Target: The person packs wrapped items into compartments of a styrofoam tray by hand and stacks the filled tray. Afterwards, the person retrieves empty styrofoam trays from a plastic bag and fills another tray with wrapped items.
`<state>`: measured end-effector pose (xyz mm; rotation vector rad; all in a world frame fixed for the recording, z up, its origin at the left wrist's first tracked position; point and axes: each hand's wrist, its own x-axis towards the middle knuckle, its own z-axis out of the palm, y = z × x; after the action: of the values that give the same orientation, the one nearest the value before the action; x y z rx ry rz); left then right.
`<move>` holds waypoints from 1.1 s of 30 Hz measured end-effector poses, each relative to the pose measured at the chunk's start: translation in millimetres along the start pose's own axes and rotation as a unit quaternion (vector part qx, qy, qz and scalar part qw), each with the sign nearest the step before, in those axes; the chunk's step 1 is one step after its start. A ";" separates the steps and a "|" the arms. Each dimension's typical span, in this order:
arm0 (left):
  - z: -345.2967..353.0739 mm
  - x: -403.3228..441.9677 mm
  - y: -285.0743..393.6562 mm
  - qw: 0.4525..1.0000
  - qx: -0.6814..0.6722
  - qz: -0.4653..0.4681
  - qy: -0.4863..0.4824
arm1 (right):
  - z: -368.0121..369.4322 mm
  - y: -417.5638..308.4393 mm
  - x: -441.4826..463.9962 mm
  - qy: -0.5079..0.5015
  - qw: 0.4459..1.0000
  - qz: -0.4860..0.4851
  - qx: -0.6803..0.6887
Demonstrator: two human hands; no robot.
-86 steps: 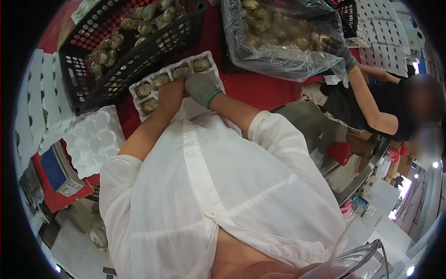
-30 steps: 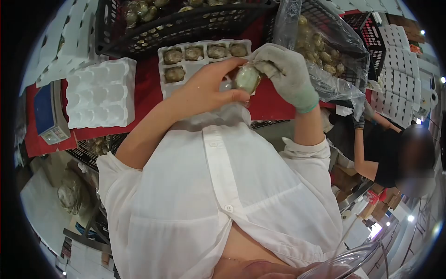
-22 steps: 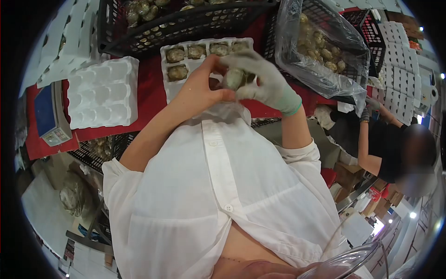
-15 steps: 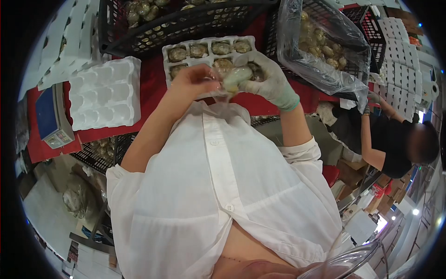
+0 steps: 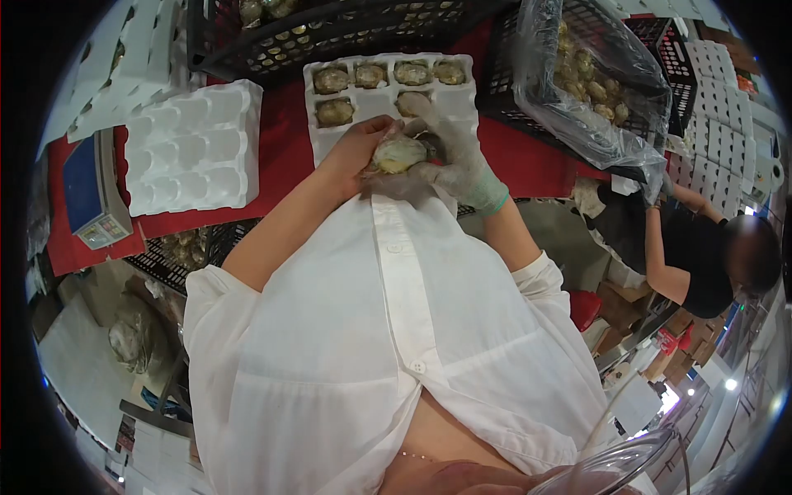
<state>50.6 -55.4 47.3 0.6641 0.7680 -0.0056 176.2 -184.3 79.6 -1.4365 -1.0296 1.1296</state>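
Observation:
Between my two hands is an egg-shaped item in clear plastic film, a pale wrapped egg [image 5: 400, 154], just over the tray's near edge. My left hand [image 5: 363, 148], bare, pinches the film at its left side. My right hand [image 5: 466, 165], in a pale glove with a green cuff, is curled round its right side. A darker egg [image 5: 435, 147] shows between that hand's thumb and fingers. Beneath lies a white foam tray [image 5: 375, 106] with several wrapped eggs [image 5: 412, 74] in its back row and two in the row before it. My hands hide the tray's near part.
A stack of white foam trays [image 5: 190, 148] and a blue-topped box [image 5: 82, 190] are on the left. Behind stands a black crate [image 5: 346, 45] of wrapped eggs. At right is a plastic-lined crate [image 5: 594, 91] with more eggs; a co-worker [image 5: 693, 239] stands beyond it.
The darker egg has left its place over the tray and sits within my right hand. The pale egg has turned and come slightly lower. The whole view has shifted a little.

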 end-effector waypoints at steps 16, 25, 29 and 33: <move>-23.9 -9.7 8.0 0.874 0.336 0.320 0.143 | 36.9 9.7 -2.8 0.187 0.976 0.092 0.063; -22.7 -3.4 7.2 0.990 0.119 0.078 0.021 | 33.7 5.4 -9.1 0.100 0.933 0.166 0.303; -35.9 7.6 3.9 0.993 0.026 -0.090 -0.078 | 34.4 20.8 -8.6 0.114 0.978 0.084 0.153; -34.5 13.4 -7.1 0.989 -0.021 -0.122 -0.082 | 30.1 15.2 -6.8 0.069 0.989 0.092 0.093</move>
<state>36.5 -38.7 16.6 0.5197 0.6842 -0.2652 146.0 -187.2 63.5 -1.4591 -0.6868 1.2060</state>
